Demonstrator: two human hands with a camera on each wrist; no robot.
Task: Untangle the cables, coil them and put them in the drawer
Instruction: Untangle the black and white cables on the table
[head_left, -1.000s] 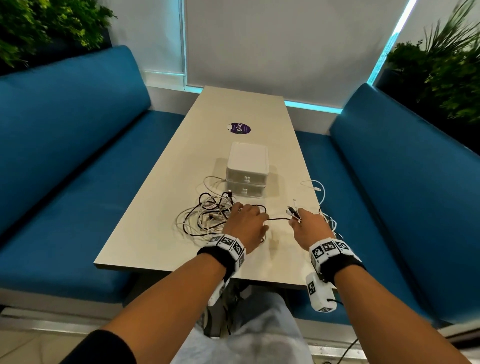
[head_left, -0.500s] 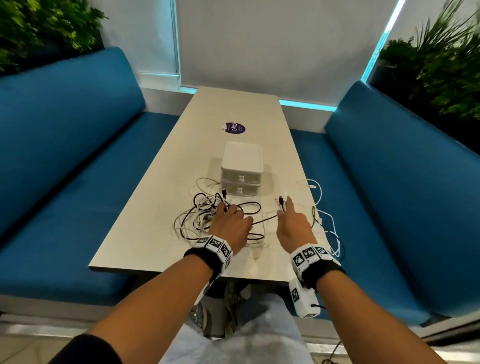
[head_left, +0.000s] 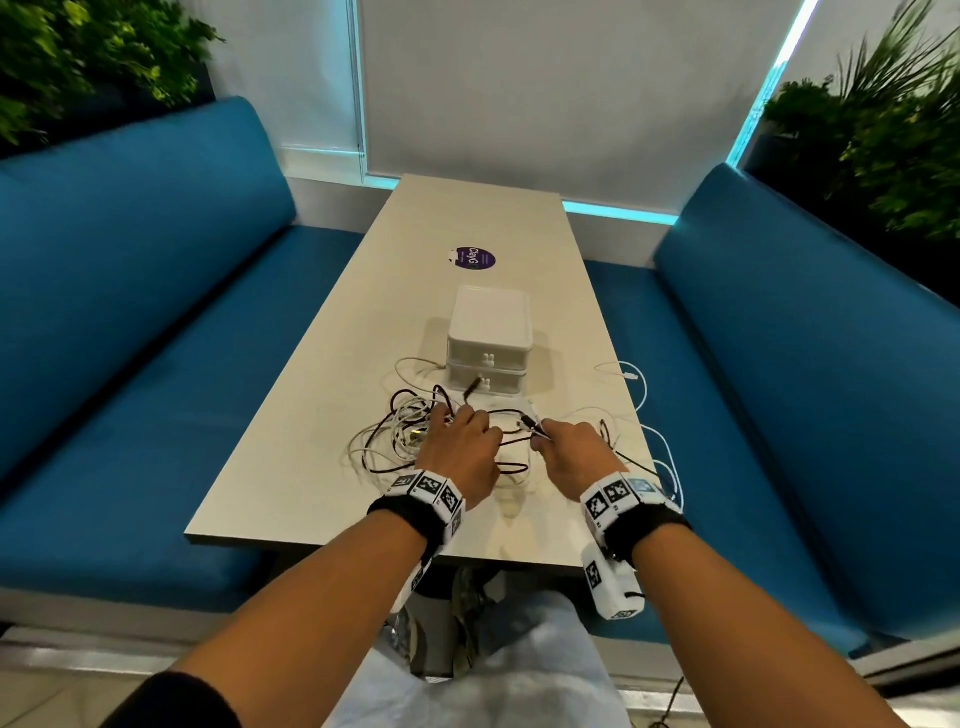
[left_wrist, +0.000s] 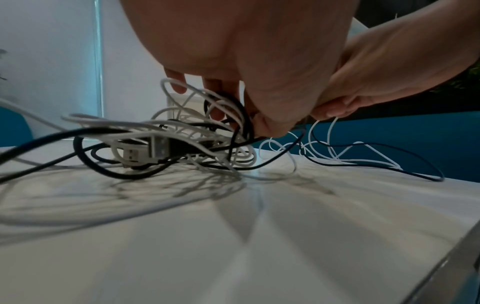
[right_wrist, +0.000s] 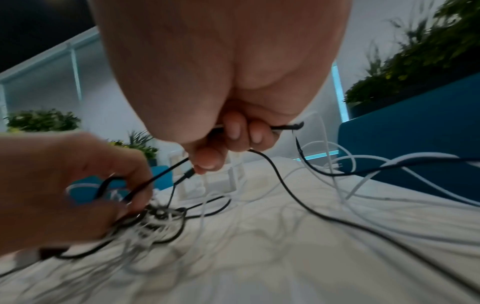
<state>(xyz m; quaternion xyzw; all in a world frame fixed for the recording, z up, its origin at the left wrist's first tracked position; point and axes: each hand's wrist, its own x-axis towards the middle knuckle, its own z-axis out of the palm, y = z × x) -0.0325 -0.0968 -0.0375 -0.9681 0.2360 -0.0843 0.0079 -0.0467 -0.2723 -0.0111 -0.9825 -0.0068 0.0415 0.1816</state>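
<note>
A tangle of black and white cables lies on the table in front of a small white drawer unit. My left hand sits on the right part of the tangle, its fingers curled round black and white strands. My right hand holds a black cable and white cable ends just right of the left hand. More white cable loops toward the table's right edge.
The pale table runs away from me between two blue benches. A purple sticker lies beyond the drawer unit. Plants stand behind both benches. Some cable hangs over the right table edge.
Both hands have moved closer together at the tangle. The right hand came left with its cable ends. The view shifted slightly.
</note>
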